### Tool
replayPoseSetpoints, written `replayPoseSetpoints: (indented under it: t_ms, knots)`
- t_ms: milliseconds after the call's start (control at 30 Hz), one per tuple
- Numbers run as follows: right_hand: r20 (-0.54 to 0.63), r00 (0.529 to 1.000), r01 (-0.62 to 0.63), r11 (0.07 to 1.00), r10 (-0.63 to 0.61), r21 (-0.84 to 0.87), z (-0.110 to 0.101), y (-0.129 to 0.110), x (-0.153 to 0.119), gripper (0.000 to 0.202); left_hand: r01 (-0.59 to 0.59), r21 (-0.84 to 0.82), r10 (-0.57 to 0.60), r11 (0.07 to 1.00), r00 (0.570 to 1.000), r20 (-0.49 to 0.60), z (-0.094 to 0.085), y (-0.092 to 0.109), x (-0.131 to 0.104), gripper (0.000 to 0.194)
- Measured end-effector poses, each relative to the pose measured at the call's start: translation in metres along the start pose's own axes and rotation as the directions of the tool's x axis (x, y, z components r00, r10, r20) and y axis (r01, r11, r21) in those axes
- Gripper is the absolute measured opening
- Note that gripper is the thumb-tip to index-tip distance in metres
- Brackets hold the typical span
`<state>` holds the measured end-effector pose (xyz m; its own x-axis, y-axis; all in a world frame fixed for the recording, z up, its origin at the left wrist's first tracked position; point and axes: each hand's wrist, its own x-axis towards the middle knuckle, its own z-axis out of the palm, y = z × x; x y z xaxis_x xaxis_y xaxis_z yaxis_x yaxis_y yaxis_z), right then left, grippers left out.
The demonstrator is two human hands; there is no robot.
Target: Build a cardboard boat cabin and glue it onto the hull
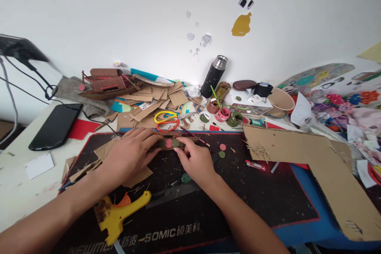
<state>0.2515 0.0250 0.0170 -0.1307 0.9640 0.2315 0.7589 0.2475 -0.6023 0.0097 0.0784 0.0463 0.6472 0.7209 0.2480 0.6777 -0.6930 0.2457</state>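
Observation:
Between my two hands is a brown cardboard piece [171,135] with green and pink discs [168,143] along its near side. My left hand [131,152] grips its left end, thumb below and fingers over the top. At the other end, my right hand [198,162] pinches it beside a green disc. My fingers hide both ends. A loose pink disc [222,147] and a green disc [222,154] lie on the black mat [253,194] to the right. Yellow-and-orange-handled scissors [168,121] rest just behind the piece. A yellow glue gun [122,216] lies nearer to me.
Cardboard scraps [151,101] and a brown model boat [108,83] fill the back left. Open paint jars [222,114] stand near a black thermos [213,75]. A large cut cardboard sheet [324,170] lies right, a black phone [56,127] left. A cutter with a green handle [186,177] lies on the mat.

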Motion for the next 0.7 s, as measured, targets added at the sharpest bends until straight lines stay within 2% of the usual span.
replayPoseSetpoints:
  t_ms: [300, 700]
  knots:
    - [0.024, 1.0, -0.002, 1.0, 0.002, -0.01, -0.0001, -0.0017, 0.0019, 0.03, 0.021, -0.057, -0.023, 0.998, 0.999, -0.025, -0.0004, 0.0009, 0.0005, 0.027]
    - [0.028, 0.999, -0.02, 0.999, 0.021, -0.032, 0.0024, -0.0019, 0.0017, 0.029, 0.018, -0.053, -0.019, 0.998, 1.0, -0.015, -0.0018, 0.0021, 0.0031, 0.026]
